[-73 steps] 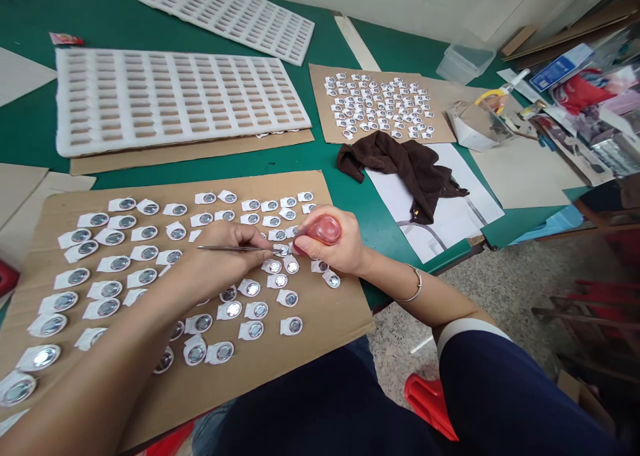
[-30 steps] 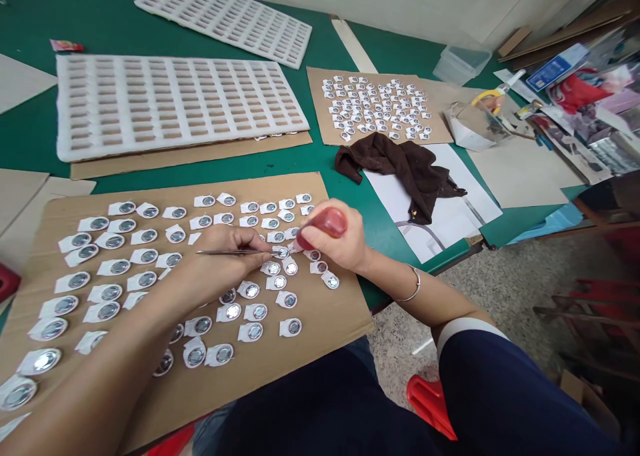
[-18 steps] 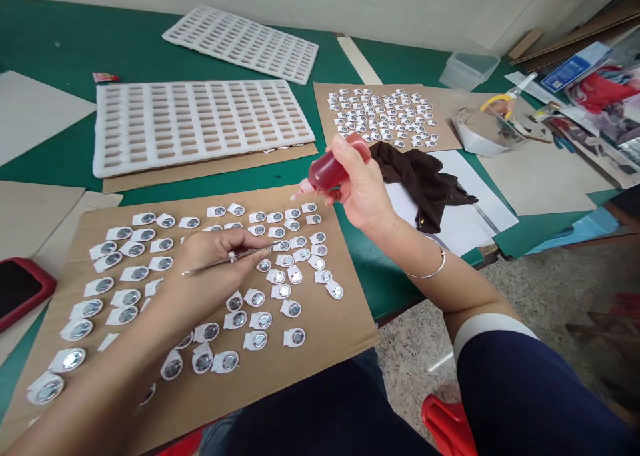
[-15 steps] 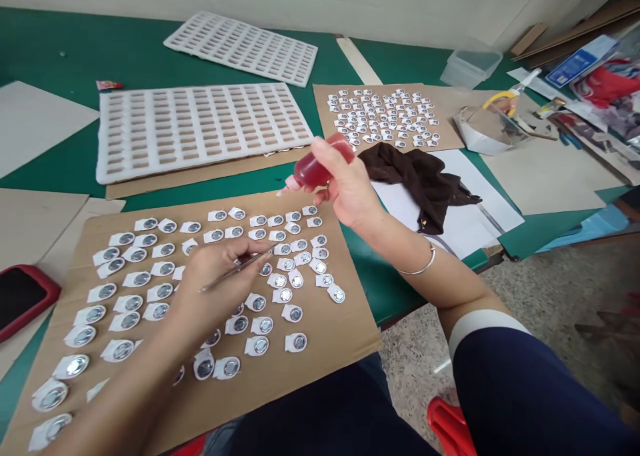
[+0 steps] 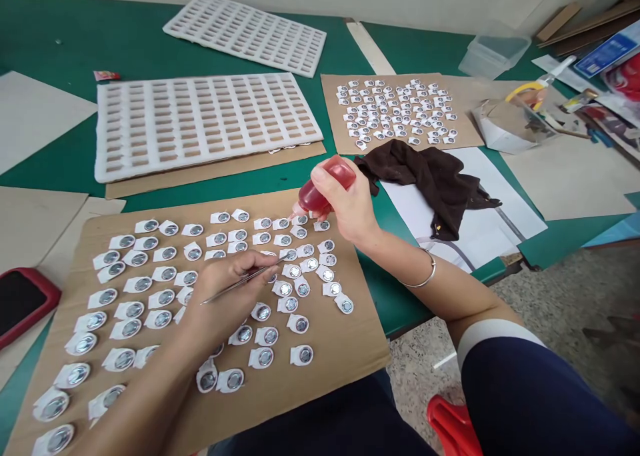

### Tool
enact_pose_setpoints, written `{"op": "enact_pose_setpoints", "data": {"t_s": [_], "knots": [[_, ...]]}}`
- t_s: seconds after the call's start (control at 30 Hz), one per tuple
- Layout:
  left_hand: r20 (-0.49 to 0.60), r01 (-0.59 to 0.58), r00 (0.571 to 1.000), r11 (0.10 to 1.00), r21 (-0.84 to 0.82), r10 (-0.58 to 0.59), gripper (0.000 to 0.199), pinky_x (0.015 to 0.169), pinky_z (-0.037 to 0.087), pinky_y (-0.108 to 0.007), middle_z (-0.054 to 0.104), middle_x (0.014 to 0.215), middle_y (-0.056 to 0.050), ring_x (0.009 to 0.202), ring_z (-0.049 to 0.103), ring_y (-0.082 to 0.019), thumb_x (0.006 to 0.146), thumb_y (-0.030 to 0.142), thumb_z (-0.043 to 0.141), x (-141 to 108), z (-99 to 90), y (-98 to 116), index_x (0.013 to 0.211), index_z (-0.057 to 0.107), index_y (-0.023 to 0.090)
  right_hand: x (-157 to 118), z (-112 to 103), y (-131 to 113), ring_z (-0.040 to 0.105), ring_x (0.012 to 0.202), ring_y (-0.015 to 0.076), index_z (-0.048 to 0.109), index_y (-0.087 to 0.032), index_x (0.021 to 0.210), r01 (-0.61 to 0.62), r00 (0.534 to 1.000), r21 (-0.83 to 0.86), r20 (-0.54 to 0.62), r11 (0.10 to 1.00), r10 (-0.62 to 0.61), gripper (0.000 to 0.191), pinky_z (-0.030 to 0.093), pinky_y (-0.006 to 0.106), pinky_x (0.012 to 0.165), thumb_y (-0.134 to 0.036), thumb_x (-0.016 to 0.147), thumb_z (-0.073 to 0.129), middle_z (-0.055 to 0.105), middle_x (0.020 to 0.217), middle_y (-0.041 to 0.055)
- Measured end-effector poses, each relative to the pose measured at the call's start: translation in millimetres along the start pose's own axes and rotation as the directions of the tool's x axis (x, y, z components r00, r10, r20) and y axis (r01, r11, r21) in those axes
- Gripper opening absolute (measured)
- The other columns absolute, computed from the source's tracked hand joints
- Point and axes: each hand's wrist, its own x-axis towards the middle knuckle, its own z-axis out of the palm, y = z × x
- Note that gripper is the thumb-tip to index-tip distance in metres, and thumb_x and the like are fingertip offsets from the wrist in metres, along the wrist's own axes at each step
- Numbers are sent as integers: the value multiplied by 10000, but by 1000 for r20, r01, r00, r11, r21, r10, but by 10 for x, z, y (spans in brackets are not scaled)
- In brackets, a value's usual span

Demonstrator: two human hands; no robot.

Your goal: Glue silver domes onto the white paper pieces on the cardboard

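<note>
My left hand is closed on a slim metal tool, held like a pen. Its tip points at the small round pieces near the middle of the brown cardboard sheet. In my right hand is a squeeze bottle of red liquid, tilted with its pale nozzle down and to the left. The nozzle end is close to a piece in the upper rows; I cannot tell whether they touch. White tabs with shiny silver discs lie in loose rows over the cardboard, some hidden by my left arm.
Behind the cardboard lie two white slotted foam trays. A second cardboard sheet with many similar pieces is at the back. A dark brown cloth lies to the right, a red-cased phone at left, and yellow-handled scissors at right.
The bottle has come down toward the cardboard, its nozzle now at the upper rows. The metal tool's tip has shifted slightly right. The whole view has moved a little.
</note>
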Motion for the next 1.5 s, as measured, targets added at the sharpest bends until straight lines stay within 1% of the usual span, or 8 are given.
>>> {"op": "enact_pose_setpoints", "data": {"t_s": [0.2,0.37,0.63,0.9,1.13,1.23,1.37,1.5], "knots": [[-21,-82,996,996,43,83,208,845,542,-316,740,1007,-9,958,677,-206,811,420,637,-1,10,-9,897,731,255,-30,25,1,586,497,122,471,-234,950,-33,999,56,-31,998,35,506,458,242,382,-625,722,697,590,763,-8],[-29,-98,995,993,62,100,182,706,548,-278,744,957,15,859,685,-187,820,384,636,-5,45,-19,901,726,247,-60,48,-37,577,496,107,474,-232,941,-12,1000,65,-28,998,13,453,460,232,397,-587,754,685,568,761,-17],[-70,-292,951,948,127,302,137,620,518,-246,738,869,10,722,663,-132,861,296,608,-6,107,-93,889,715,213,-98,71,-33,578,529,100,500,-247,951,-32,999,81,-36,996,35,437,456,220,409,-576,739,693,583,800,-16],[-95,-611,757,751,252,647,149,589,467,-252,645,675,25,600,595,-114,863,123,531,-22,171,14,766,624,186,-87,91,41,649,742,149,536,-234,955,8,1000,-62,-5,998,-8,461,533,261,574,-542,687,750,636,887,12],[7,-683,678,626,376,735,173,643,488,-341,636,735,-69,676,573,-190,795,20,470,-136,277,28,754,587,140,-171,185,92,663,628,161,494,-230,875,-64,979,-140,181,988,89,445,530,287,540,-578,709,717,644,758,-6],[55,-686,632,525,503,773,193,647,509,-380,630,722,-111,667,571,-219,770,3,448,-172,322,66,720,595,119,-213,208,95,641,639,156,512,-219,837,31,981,-244,194,969,17,434,528,297,575,-559,692,740,643,757,0],[57,-649,532,363,669,845,213,644,531,-397,636,711,-140,622,560,-224,735,-27,442,-189,406,99,719,620,89,-233,222,88,595,660,140,532,-214,788,171,975,-403,202,899,-95,390,501,294,625,-518,684,754,637,736,-13],[59,-618,500,309,723,864,220,578,518,-385,624,659,-145,592,556,-234,734,-38,443,-195,463,98,689,622,81,-230,228,103,569,652,123,541,-213,789,239,963,-428,220,872,-156,353,477,275,616,-471,688,760,628,744,-24]]}}
